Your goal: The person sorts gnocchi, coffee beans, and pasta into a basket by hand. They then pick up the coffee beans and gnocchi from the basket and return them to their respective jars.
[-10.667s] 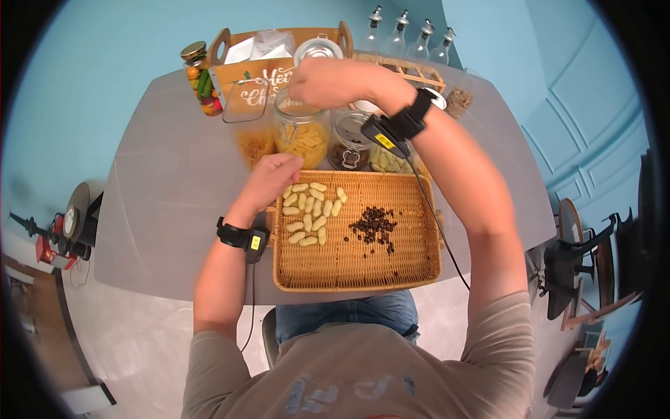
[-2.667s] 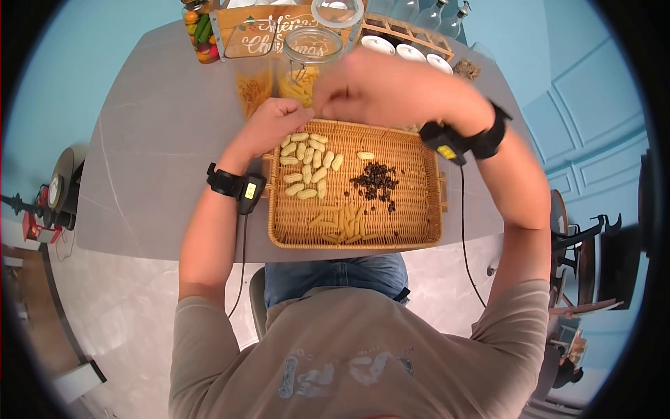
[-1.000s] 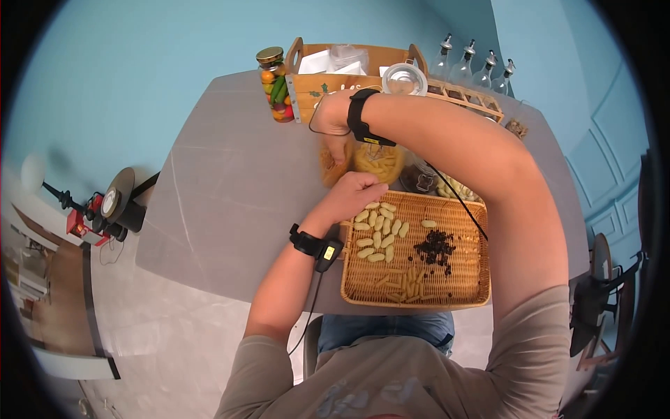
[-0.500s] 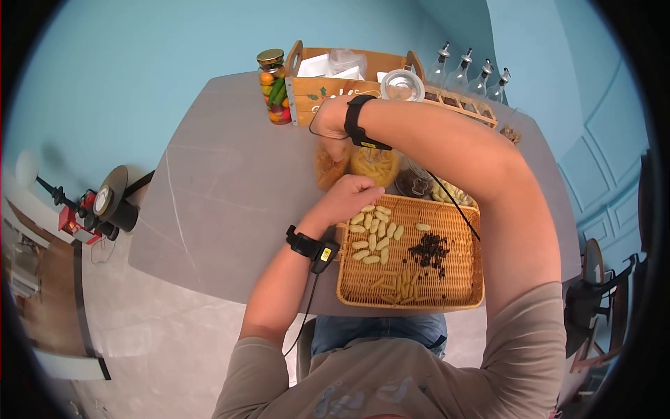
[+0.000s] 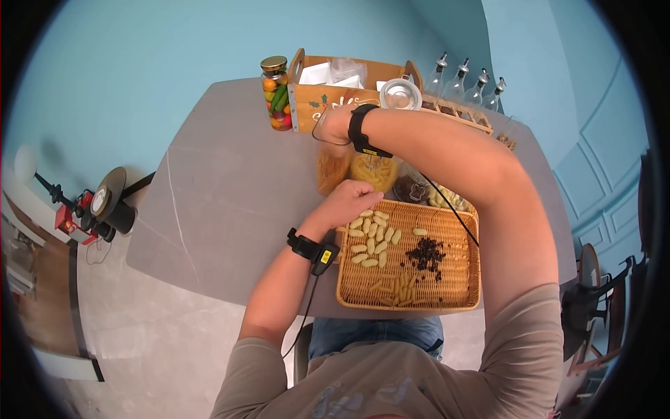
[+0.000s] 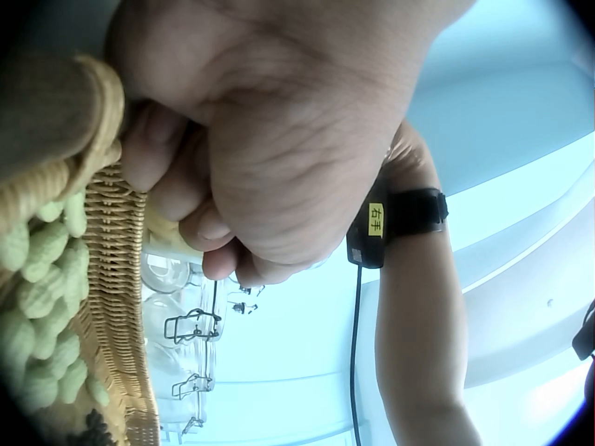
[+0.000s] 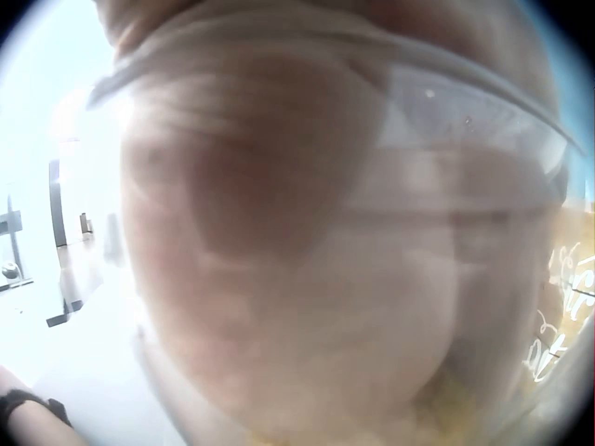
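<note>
My right hand (image 5: 338, 124) reaches down into the leftmost glass jar (image 5: 333, 171), which holds orange dry pieces. The right wrist view shows that hand (image 7: 297, 251) blurred behind the glass; its fingertips are hidden. My left hand (image 5: 349, 202) rests at the far left corner of the wicker basket (image 5: 457, 279). In the left wrist view its fingers (image 6: 181, 195) curl loosely beside the basket wall, with nothing seen between them. In the basket lie peanuts in shells (image 5: 371, 241), a heap of dark beans (image 5: 426, 256) and penne pasta (image 5: 400, 288). One peanut (image 5: 419, 232) lies apart.
To the right of the working jar stand jars of penne (image 5: 373, 171), dark beans (image 5: 410, 187) and peanuts (image 5: 447, 199). Behind them are a wooden crate (image 5: 305, 112), a tall vegetable jar (image 5: 278, 98) and several pump bottles (image 5: 457, 82). A cable (image 5: 453, 209) hangs from the right wrist.
Since the first frame, penne and a lone peanut have appeared in the basket. My right hand has moved from the penne jar leftward into the orange-filled jar. The left hand stays at the corner.
</note>
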A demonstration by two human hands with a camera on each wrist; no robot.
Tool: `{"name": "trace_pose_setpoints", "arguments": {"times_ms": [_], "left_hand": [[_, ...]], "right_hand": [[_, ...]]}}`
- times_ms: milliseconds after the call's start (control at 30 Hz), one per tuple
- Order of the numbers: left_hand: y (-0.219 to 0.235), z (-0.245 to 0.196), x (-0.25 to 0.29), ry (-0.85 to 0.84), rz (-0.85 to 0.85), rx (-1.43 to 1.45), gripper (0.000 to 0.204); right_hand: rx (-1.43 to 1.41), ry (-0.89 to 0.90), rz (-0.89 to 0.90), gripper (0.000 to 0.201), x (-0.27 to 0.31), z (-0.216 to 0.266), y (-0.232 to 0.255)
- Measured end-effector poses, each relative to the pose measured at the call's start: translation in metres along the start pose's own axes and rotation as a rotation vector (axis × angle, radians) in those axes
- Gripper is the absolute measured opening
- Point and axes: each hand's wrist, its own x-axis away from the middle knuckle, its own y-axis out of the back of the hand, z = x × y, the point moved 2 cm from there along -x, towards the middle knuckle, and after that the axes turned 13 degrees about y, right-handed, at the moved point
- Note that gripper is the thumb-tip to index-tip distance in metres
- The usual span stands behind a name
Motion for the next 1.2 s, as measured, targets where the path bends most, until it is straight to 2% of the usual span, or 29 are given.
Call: {"name": "trace_pose_setpoints", "arguments": {"times_ms": [33,133,233,333,433,533,633,733,867,967,1067,1200], "left_hand": [[0.0,0.0,-0.001,0.0,-0.001,0.0,0.042],[-0.001,0.006,-0.004,-0.024,0.012,0.017,0.04],[0.0,0.005,-0.003,-0.017,0.022,0.006,0.04],[0.0,0.001,-0.001,-0.024,0.009,-0.01,0.042],[0.0,0.002,-0.001,-0.036,0.006,0.004,0.042],[0.0,0.001,-0.001,-0.037,0.011,-0.009,0.041],[0.0,-0.001,0.0,-0.044,0.008,0.014,0.04],[-0.001,0.005,-0.004,-0.053,-0.003,0.003,0.04],[-0.001,0.01,-0.006,-0.031,0.013,-0.017,0.037],[-0.001,0.01,-0.007,-0.037,0.013,-0.049,0.036],[-0.003,0.011,-0.008,-0.043,0.009,-0.042,0.037],[-0.002,0.006,-0.005,-0.016,0.003,-0.053,0.038]], "right_hand": [[-0.024,-0.007,-0.052,0.027,0.004,0.002,0.005],[-0.027,-0.039,-0.028,0.029,0.012,0.01,0.013],[0.021,-0.024,0.038,0.033,0.011,0.01,0.017],[-0.046,-0.074,0.088,0.033,0.013,0.011,0.018],[-0.135,-0.066,0.184,0.053,0.017,0.014,0.024],[-0.101,-0.124,0.245,0.059,0.013,0.019,0.025],[0.016,-0.033,0.265,0.054,0.0,0.015,0.014],[0.016,-0.015,0.179,0.049,0.0,0.01,0.009],[-0.033,-0.002,0.129,0.032,-0.013,0.001,0.001],[0.027,-0.009,0.037,0.035,-0.012,-0.004,-0.004],[0.0,-0.1,-0.039,0.037,0.005,0.0,0.01],[0.045,-0.015,0.117,0.03,0.026,0.0,0.037]]}}
